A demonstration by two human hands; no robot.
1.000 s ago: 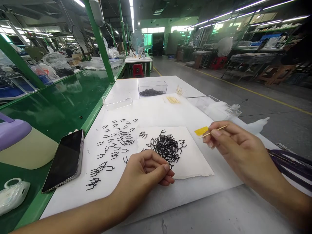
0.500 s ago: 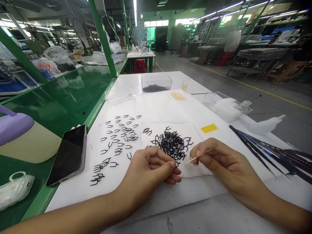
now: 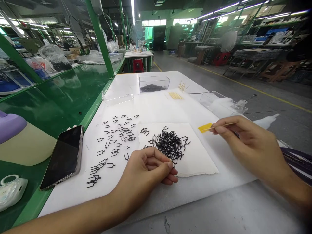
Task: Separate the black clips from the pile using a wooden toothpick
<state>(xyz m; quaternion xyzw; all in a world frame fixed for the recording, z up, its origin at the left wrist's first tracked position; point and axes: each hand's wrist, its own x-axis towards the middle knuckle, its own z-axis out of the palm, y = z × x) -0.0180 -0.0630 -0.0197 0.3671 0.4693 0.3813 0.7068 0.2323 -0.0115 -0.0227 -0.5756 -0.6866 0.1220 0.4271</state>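
A: We begin with the counter (image 3: 156, 107), white-topped, running away from us, a green shelf along its left. A phone (image 3: 62, 157) lies near-left, and a clear box (image 3: 154, 84) of black parts stands at the far end.

B: Then the white sheet (image 3: 195, 159) in the middle, carrying the heap of black clips (image 3: 168, 144). More clips (image 3: 117, 136) are spread singly to its left.

A: Our left hand (image 3: 148, 169) sits curled at the sheet's near edge, fingertips pinched together beside the heap; we cannot tell whether a clip is between them.

B: Our right hand (image 3: 251, 146) pinches a thin wooden stick (image 3: 220, 126), its tip at the small yellow pad (image 3: 205, 127) on the right.

A: We'd judge it best to touch the tip lightly, keep the stick low-angled, and hold the left hand steady.
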